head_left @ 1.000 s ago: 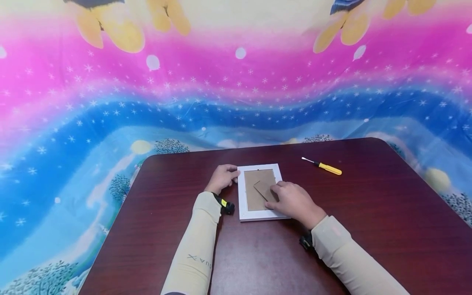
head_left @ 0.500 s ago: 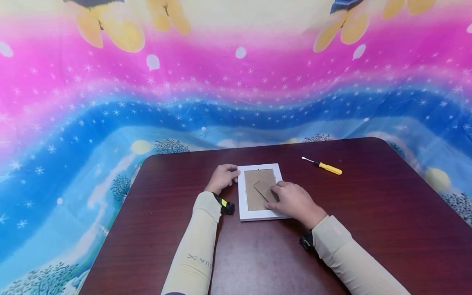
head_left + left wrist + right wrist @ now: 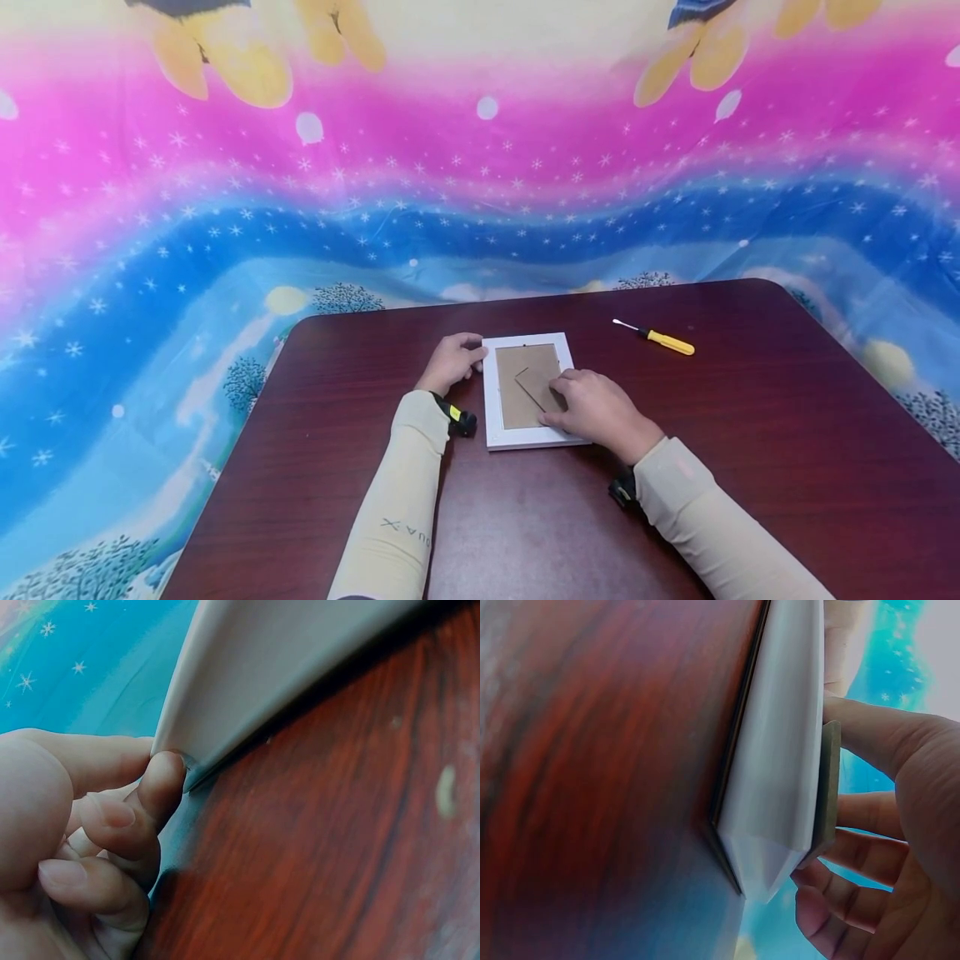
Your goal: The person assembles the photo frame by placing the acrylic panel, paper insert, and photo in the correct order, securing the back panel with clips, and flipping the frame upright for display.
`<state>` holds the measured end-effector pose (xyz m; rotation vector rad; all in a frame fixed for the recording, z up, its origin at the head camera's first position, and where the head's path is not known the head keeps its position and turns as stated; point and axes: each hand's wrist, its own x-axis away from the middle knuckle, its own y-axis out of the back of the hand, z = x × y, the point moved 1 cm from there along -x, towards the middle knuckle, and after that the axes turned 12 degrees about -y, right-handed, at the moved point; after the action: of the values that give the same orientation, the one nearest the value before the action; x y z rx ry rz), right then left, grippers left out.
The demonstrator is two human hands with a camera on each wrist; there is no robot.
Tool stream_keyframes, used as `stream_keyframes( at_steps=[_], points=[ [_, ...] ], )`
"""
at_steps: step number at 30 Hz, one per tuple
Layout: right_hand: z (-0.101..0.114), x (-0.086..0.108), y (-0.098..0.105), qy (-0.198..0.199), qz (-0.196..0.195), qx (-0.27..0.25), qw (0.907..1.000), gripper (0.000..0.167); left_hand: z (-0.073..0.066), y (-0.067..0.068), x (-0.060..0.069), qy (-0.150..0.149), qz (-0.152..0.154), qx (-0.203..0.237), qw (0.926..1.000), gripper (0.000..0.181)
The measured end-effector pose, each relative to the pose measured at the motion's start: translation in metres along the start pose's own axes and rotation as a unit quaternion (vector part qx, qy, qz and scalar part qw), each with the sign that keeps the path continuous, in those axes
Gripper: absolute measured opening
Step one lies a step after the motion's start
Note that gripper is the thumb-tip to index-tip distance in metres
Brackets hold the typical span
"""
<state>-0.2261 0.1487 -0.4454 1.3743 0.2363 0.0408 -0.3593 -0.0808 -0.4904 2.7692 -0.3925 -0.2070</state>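
Near the middle of the dark red table (image 3: 480, 517), here's the white picture frame (image 3: 525, 437), lying flat, its back board (image 3: 508, 404) facing up. The left hand (image 3: 453, 365) has the far left corner, thumb and finger pinching its edge, other fingers curled in. Over on the right side, the right hand (image 3: 600, 408) grips the brown flap (image 3: 827, 787) between thumb and fingers, and that flap stands proud of the border!

Now the danger: too hard a pull could crease or tear the flap at its joint, which the hand hides. A sideways tug could also swing the frame round, with a slick tabletop below and just a light-looking pinch holding one corner. The yellow screwdriver (image 3: 670, 342), off to the far right, looks well out of trouble.

And the textures: smooth white border, squared corners, straight outer walls; wood or plastic, I can't tell. The board is matt tan, thin and card-like, cut by a dark slanting line. Glossy streaked grain below, and a crinkled, brightly printed cloth (image 3: 487, 192) behind.
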Motion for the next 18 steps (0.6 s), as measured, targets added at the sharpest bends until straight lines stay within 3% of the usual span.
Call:
stream_keyframes(
  at_steps=[18],
  points=[
    [-0.0026, 0.0014, 0.0017, 0.015, -0.003, 0.002, 0.9999, 0.05, 0.0004, 0.0, -0.0001, 0.003, 0.001, -0.001, 1.0, 0.035]
  ],
)
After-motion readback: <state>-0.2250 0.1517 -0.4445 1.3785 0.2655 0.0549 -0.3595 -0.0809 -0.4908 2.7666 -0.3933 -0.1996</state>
